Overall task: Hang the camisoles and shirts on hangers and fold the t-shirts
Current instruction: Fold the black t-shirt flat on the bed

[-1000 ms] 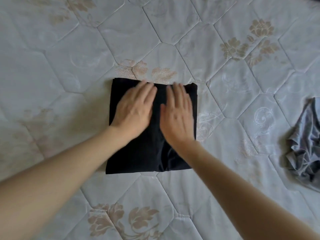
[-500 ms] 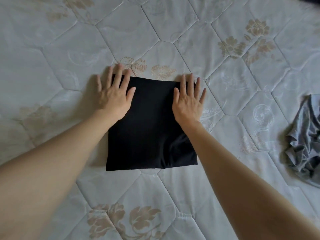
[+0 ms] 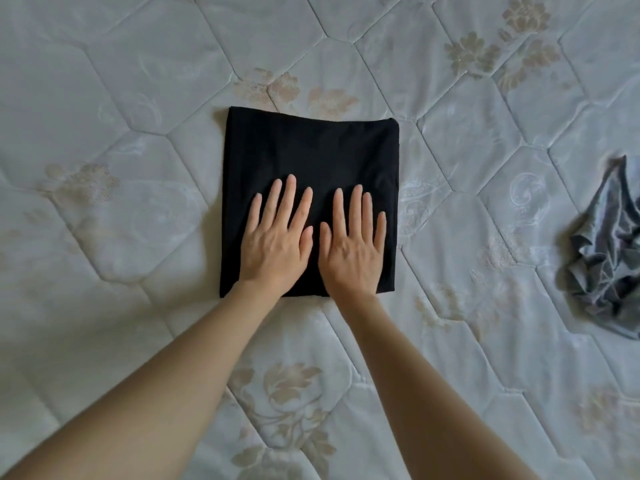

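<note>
Fingers of both hands lie straight and a little spread, flat on the black t-shirt, holding nothing. Left hand and right hand sit side by side on the near half of the t-shirt, palms down, thumbs nearly touching at its middle line. Both wrists cross the t-shirt's near edge, and the bare forearms run back from there toward the bottom of the view, the left one to the lower left corner, the right one to the lower right.

Folded into a neat, roughly square packet, the t-shirt lies flat on the mattress. Its far edge is straight, its far right corner crisp, and its far half is bare of hands. The cloth looks smooth, with only faint creases near the right hand.

Quilted in large hexagons, the mattress is pale grey-white with tan flower prints: one cluster just beyond the t-shirt's far edge, another well beyond and to the right of it, and a third near the forearms on the near side.

Well to the right of the t-shirt, at the view's right edge, lies a crumpled grey garment, bunched into folds and partly cut off by the frame. It is well apart from the t-shirt and from both hands. What kind of garment it is cannot be told.
</note>
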Demonstrator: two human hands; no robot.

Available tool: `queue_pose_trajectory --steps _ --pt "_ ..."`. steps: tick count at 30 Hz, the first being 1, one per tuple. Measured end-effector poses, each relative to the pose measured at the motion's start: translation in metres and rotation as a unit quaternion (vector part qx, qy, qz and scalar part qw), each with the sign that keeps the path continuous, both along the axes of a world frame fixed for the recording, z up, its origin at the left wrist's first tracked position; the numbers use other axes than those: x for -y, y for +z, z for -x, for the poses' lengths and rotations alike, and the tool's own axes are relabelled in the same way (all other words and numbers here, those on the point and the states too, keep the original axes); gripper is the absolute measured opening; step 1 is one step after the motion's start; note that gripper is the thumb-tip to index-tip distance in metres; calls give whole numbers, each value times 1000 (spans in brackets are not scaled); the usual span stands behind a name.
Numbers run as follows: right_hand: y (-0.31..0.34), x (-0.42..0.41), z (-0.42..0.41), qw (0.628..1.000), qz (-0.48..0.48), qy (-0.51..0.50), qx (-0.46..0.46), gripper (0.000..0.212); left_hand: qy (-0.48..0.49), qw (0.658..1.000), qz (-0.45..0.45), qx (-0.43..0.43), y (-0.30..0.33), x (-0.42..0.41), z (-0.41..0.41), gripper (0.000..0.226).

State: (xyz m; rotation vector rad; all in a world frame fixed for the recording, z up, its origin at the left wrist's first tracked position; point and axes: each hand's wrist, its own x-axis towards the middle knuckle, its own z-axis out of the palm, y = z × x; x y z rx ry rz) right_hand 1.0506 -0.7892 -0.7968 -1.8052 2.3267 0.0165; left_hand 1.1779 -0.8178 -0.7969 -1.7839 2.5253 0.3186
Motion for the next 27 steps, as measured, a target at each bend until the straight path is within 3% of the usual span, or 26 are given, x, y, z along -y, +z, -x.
queue_pose_trajectory --steps 5,7,13,17,21,27 --pt "0 -51 44 993 -41 -109 11 62 11 1000 19 -23 -3 -19 -30 54" --pt "2 -65 55 992 -61 -105 28 63 14 999 16 -36 -5 -21 -42 54" --pt "20 -46 58 990 20 -131 55 67 18 998 31 -59 5 -7 -45 55" --pt "22 11 32 997 69 -16 32 57 -29 998 37 -52 12 19 -24 54" --pt "9 56 14 991 3 131 0 57 -59 998 -2 -24 8 42 8 60" --pt "0 66 28 999 7 -29 16 59 -76 997 -12 2 0 54 8 62"
